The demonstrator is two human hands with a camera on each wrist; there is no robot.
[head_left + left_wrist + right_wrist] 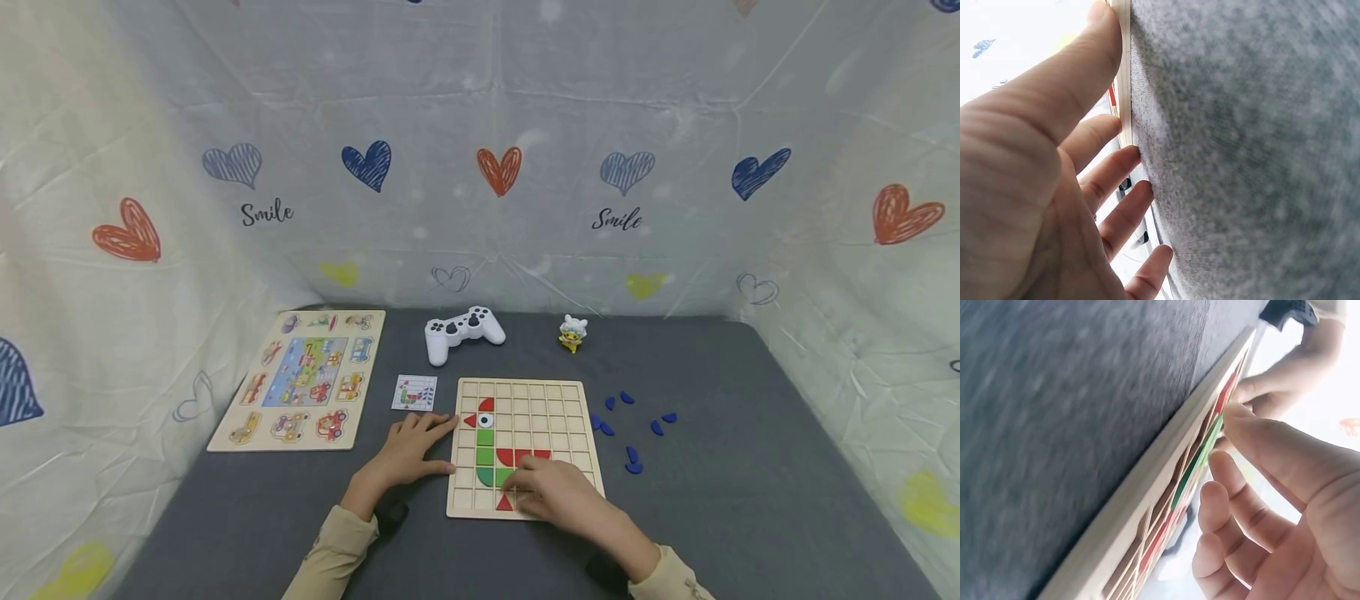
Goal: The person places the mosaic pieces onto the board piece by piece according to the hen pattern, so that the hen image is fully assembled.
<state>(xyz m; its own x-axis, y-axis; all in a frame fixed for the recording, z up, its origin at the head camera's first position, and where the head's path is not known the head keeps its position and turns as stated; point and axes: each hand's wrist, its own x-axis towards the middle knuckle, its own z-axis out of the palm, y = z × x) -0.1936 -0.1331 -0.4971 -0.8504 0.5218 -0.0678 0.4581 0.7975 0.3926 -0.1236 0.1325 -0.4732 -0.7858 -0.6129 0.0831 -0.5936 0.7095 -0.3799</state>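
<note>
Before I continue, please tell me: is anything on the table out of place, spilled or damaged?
I see nothing spilled or damaged. Only the blue pieces look untidy: they lie scattered on the dark tabletop to the right of the grid board, while red pieces and green pieces sit in its squares. This may be intentional.

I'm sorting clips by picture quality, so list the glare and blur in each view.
Head: no strong glare, the board clear, the small card too tiny for fine detail; left wrist: glare whitens the background beyond the left hand, and the tablecloth blurs toward the right; right wrist: background washed white around the right hand, tablecloth blurry at left.
</note>
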